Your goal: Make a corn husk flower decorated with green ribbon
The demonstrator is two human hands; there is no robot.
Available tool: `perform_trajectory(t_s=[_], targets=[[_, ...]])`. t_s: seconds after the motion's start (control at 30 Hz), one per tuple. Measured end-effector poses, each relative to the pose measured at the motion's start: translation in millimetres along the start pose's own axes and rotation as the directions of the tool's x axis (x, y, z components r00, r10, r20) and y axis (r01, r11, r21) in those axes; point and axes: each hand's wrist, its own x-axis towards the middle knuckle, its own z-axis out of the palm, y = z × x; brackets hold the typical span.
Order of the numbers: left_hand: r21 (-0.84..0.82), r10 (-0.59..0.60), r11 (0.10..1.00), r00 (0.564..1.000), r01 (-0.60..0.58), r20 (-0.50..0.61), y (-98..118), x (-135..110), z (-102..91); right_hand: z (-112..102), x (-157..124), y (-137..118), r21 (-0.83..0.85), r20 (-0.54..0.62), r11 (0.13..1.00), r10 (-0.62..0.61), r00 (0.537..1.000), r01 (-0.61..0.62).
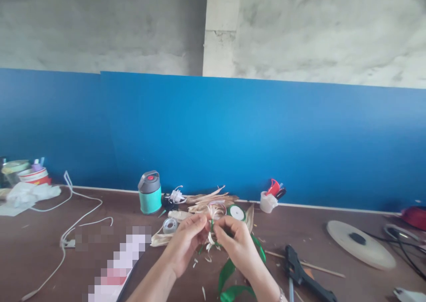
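My left hand (189, 236) is closed in a pinch on a small pale flower of dried husk strips (212, 211), held upright above the table. A narrow green band shows at the flower's base, between my two hands. My right hand (234, 239) pinches at that band from the other side; its fingertips are partly hidden. Green ribbon (227, 273) hangs and curls below my right wrist onto the table. Just behind the hands lie a ribbon spool with a white centre (237, 212), dried husks (201, 201) and a roll of clear tape (169, 225).
A teal flask (150, 200) and a white cup of tools (268, 201) stand along the blue partition (213, 133). To the right lie a black glue gun (304, 275), a thin stick (322, 268) and a pale round disc (361, 244). White cables (71, 224) trail at left.
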Motion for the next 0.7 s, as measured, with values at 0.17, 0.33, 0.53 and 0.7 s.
perform_trajectory(t_s=[0.17,0.33,0.53,0.7], targets=[[0.100,0.033,0.995,0.998,-0.027,-0.056,-1.6,-1.0,1.7,0.0,-2.5,-0.6,-0.156,-0.076,0.984,-0.095,0.993,0.082],[0.091,0.058,0.994,0.996,-0.053,-0.060,-4.9,-0.7,4.6,0.1,-4.8,0.8,-0.350,-0.101,0.925,-0.194,0.976,0.147],[0.029,0.006,1.000,1.000,-0.005,-0.024,-2.2,-2.7,5.7,-0.2,-8.4,-6.0,-0.459,-0.040,0.867,-0.237,0.971,0.193],[0.024,0.020,0.999,0.998,-0.022,0.063,-2.0,-1.1,1.4,-2.5,-8.3,-9.2,-0.416,-0.014,0.892,-0.201,0.979,0.177]])
